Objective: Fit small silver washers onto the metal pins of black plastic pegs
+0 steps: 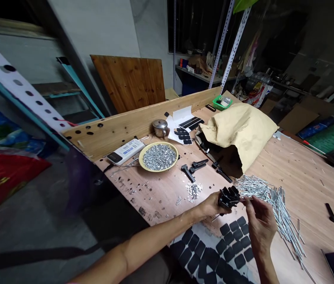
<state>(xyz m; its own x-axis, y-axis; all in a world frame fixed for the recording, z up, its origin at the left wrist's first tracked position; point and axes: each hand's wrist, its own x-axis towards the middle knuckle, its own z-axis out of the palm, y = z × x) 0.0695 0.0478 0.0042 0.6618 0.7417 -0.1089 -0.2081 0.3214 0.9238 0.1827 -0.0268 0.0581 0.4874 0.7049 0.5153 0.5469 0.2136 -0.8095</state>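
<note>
Left to right: a perforated white upright [15, 75] stands beside the plywood worktop [299, 185], which carries a yellow dish [158, 170] of silver nuts, a kraft paper bag [240, 134] and a sheet of black pads [228, 252]. The left hand [211, 206] has its fingers [221, 209] clamped on a cluster of black brackets [228, 197], held above the pads. The right hand [261, 225] has its fingers [251, 205] together on a thin steel rod [245, 199], beside a loose pile of steel rods [276, 213], with cardboard and bags [311, 118] on the floor beyond.
</note>
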